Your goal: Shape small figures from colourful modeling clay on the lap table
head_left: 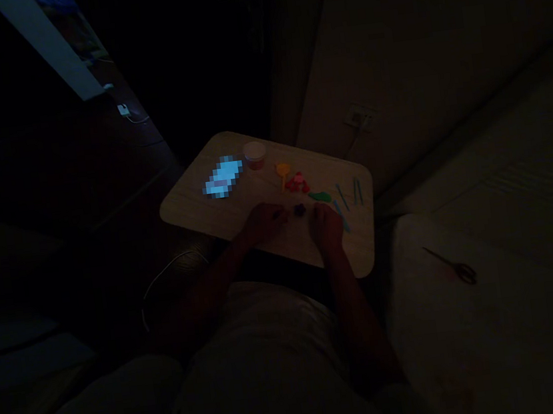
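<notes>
The light is very dim. On a small wooden table (227, 213), a small dark purple piece (300, 209) lies between my hands. To its left, my left hand (265, 222) rests on the tabletop, fingers bent loosely and a dark gap showing between them. My right hand (326, 222) is on the other side of the piece, its fingers curled in; anything inside them is hidden. A light blue stick-like tool (342, 218) lies beside that hand. Just beyond it is a green flat tool (320, 197). Several red pieces (298, 183) sit in a cluster behind the purple one.
An orange tool (283, 172) lies behind the red pieces, near a lidded tub (255, 156). A lit, blurred screen (224, 176) is at the left. Thin sticks (357, 192) lie at the right. Scissors (458, 270) rest on a pale surface off the table. A wall socket (360, 117) holds a plug.
</notes>
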`<state>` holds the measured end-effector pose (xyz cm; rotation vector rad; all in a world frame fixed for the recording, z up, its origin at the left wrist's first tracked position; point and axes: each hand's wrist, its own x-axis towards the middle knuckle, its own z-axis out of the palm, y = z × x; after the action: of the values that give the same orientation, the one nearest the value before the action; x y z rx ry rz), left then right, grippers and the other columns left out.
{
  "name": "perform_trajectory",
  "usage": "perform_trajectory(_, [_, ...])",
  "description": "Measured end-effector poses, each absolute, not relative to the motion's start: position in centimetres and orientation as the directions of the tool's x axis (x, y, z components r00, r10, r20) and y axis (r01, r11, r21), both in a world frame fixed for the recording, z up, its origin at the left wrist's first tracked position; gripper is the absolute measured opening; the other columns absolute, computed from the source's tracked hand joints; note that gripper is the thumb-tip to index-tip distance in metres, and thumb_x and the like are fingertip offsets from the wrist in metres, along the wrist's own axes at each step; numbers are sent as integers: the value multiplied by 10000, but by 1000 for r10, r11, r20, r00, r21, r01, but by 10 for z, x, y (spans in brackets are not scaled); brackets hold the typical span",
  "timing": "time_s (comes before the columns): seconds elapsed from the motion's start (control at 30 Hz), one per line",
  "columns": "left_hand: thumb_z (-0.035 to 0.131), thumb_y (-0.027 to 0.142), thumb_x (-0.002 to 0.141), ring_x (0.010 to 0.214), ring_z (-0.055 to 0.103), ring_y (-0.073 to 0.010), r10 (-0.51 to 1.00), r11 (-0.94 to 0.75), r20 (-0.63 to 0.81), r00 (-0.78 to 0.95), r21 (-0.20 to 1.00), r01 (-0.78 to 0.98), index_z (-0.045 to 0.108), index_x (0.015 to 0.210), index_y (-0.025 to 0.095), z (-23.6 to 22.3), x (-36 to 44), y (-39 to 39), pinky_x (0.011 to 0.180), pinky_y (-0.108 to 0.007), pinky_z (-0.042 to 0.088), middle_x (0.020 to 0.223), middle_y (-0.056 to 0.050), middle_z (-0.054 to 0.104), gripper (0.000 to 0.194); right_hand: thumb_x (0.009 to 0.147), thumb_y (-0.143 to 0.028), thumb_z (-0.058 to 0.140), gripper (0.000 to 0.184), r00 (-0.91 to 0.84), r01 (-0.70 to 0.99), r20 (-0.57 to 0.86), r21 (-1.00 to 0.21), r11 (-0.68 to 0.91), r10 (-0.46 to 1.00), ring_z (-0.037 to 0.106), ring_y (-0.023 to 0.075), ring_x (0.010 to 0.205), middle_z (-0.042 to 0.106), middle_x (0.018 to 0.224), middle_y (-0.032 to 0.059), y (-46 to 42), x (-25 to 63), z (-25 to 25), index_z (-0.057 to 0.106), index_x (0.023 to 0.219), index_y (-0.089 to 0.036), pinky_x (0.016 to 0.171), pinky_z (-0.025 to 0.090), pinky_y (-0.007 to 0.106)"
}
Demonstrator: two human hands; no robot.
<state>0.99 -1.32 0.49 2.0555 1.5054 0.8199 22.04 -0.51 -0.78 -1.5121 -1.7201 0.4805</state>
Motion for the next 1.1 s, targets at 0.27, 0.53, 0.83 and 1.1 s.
perform_trajectory(0.27, [534, 396, 1007, 651, 538, -172, 957, -290, 185, 224, 659, 694, 605, 671, 176, 4, 10, -12, 667, -312, 315, 652, -7, 584, 408, 957, -491, 550, 325, 46, 578, 357, -771, 267, 933, 594, 215, 705, 649, 747, 27, -5, 221, -8, 600, 782, -222, 672, 412, 316])
perform_trajectory(0.53, [535, 361, 1009, 651, 534, -172, 960, -278, 172, 220, 660, 698, 612, 676, 175, 8, 11, -13, 664, -308, 323, 659, -10, 599, 389, 879, -419, 605, 213, 59, 527, 359, -803, 276, 931, 632, 227, 727, 701, 802, 39, -5, 224, -9, 669, 861, -217, 702, 485, 333])
perform_trajectory(0.83, [537, 356, 1011, 674, 565, -175, 959, -282, 172, 227, 668, 689, 654, 707, 171, 8, 10, -14, 674, -307, 327, 686, -14, 627, 375, 929, -390, 519, 356, 46, 486, 404, -808, 333, 914, 713, 282, 967, 773, 1061, 127, -6, 223, -6, 746, 1108, -181, 873, 527, 390])
perform_trajectory(1.1, [548, 367, 1007, 648, 535, -169, 958, -286, 182, 222, 659, 695, 605, 667, 175, 7, 11, -12, 657, -309, 312, 651, -7, 587, 394, 994, -484, 439, 366, 66, 594, 360, -763, 253, 931, 631, 275, 773, 691, 820, 93, -6, 221, -6, 653, 895, -205, 731, 455, 356])
